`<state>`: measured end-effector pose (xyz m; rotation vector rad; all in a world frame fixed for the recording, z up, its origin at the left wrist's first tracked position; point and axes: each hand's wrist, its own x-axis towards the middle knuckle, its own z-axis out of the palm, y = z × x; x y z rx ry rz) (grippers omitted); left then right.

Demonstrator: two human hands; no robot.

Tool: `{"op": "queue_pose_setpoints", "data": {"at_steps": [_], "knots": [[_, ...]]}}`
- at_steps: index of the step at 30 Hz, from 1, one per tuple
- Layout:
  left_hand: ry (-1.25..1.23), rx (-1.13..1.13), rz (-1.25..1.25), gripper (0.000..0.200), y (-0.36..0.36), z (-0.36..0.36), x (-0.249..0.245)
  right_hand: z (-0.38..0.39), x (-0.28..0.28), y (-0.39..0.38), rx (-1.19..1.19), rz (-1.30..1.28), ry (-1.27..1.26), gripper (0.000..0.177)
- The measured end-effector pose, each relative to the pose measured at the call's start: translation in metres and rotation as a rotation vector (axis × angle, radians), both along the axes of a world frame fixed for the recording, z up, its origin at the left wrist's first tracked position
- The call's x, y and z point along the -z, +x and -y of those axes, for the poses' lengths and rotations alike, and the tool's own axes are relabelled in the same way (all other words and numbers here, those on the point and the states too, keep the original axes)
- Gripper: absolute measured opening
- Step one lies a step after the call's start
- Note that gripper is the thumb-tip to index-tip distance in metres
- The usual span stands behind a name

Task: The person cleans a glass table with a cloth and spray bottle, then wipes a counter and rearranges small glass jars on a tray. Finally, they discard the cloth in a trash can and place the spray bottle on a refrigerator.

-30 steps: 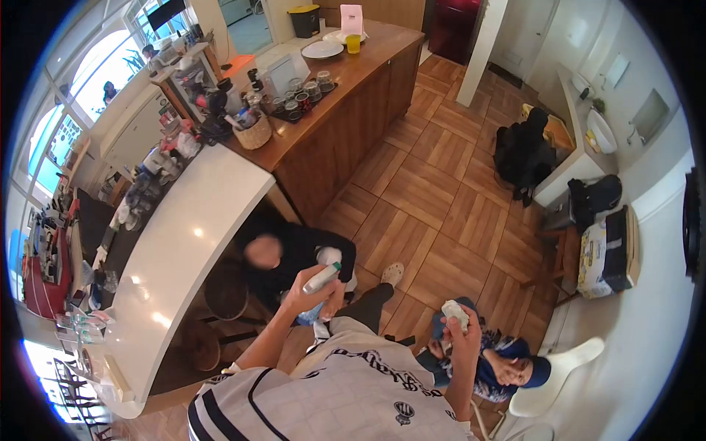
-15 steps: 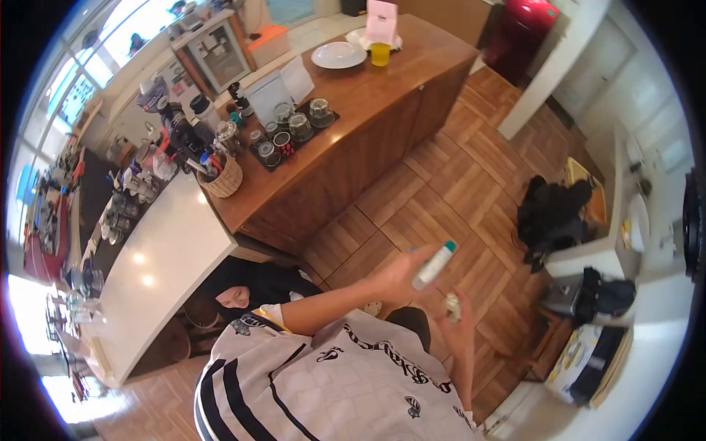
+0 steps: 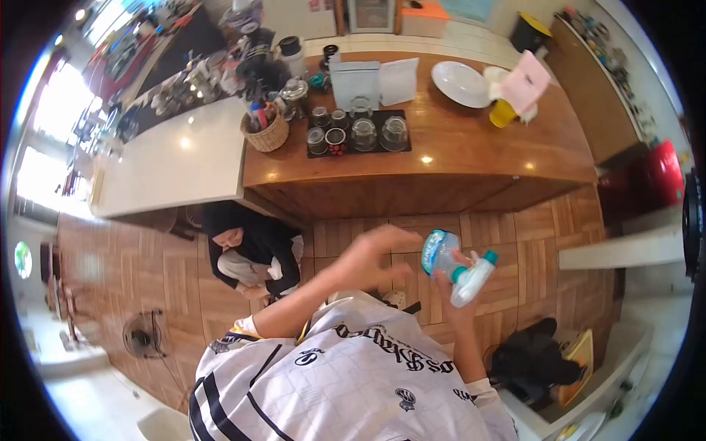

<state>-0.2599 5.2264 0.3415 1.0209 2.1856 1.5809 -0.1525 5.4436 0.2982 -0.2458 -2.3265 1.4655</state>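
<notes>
My right hand (image 3: 450,285) is closed around a spray bottle (image 3: 441,251), a clear plastic body with a blue label. Its white trigger head (image 3: 473,284) has a teal collar and a teal nozzle, and points down and to the right. The bottle is tilted sideways in front of my shirt. To its left, my left hand (image 3: 371,257) is raised and slightly blurred, with fingers spread and nothing in them. A gap separates these fingers from the labelled end of the bottle.
Ahead stands a wooden counter (image 3: 471,158) with a tray of glasses (image 3: 360,151), a wicker basket (image 3: 266,136), a white plate (image 3: 460,83) and a yellow cup (image 3: 503,114). A person in black (image 3: 254,250) crouches at the left. A fan (image 3: 143,336) is on the tiled floor.
The spray bottle has passed from my left hand to my right, and my left hand has opened. A crumpled white item in my right hand no longer shows. The view has turned left.
</notes>
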Motion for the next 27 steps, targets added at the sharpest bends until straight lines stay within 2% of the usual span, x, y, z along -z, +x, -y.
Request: {"op": "queue_pose_setpoints", "data": {"at_steps": [1,2,3,5,7,9,10,13,16,18,20,23,27], "knots": [[-0.041,-0.22,-0.008,0.05,-0.015,0.014,0.006,-0.012,-0.006,-0.014,-0.04,-0.106,0.299,0.062],[0.051,-0.43,0.117,0.043,-0.033,0.027,0.036,-0.02,-0.011,-0.027,-0.042,-0.044,0.074,0.063],[0.121,-0.607,0.202,0.037,-0.054,0.041,0.058,-0.029,-0.013,-0.04,-0.046,-0.047,0.088,0.065],[0.064,-0.882,0.138,0.035,-0.096,0.071,0.099,-0.052,-0.009,-0.065,-0.041,-0.055,0.113,0.068],[-0.084,-0.955,-0.008,0.05,-0.134,0.093,0.118,-0.075,0.007,-0.086,-0.068,0.008,0.161,0.074],[-0.215,-0.995,-0.222,0.061,-0.172,0.099,0.126,-0.085,0.012,-0.116,-0.067,-0.006,0.13,0.077],[-0.207,-0.961,-0.178,0.074,-0.188,0.101,0.128,-0.087,0.009,-0.13,-0.039,0.023,0.099,0.077],[-0.126,-0.899,0.056,0.069,-0.232,0.111,0.138,-0.086,0.001,-0.17,0.031,0.101,0.008,0.077],[-0.206,-0.791,0.121,0.067,-0.259,0.126,0.14,-0.075,-0.012,-0.204,0.049,0.075,-0.065,0.071],[-0.243,-0.764,0.127,0.066,-0.265,0.128,0.14,-0.087,-0.009,-0.22,0.071,0.168,-0.044,0.06],[-0.248,-0.789,0.049,0.064,-0.275,0.126,0.13,-0.085,-0.013,-0.235,0.111,0.206,-0.098,0.04],[-0.142,-0.792,0.174,0.064,-0.288,0.127,0.138,-0.08,-0.028,-0.267,0.099,0.212,-0.07,0.042],[-0.132,-0.799,0.2,0.068,-0.288,0.126,0.136,-0.095,-0.024,-0.296,0.047,0.258,-0.01,0.044]]}}
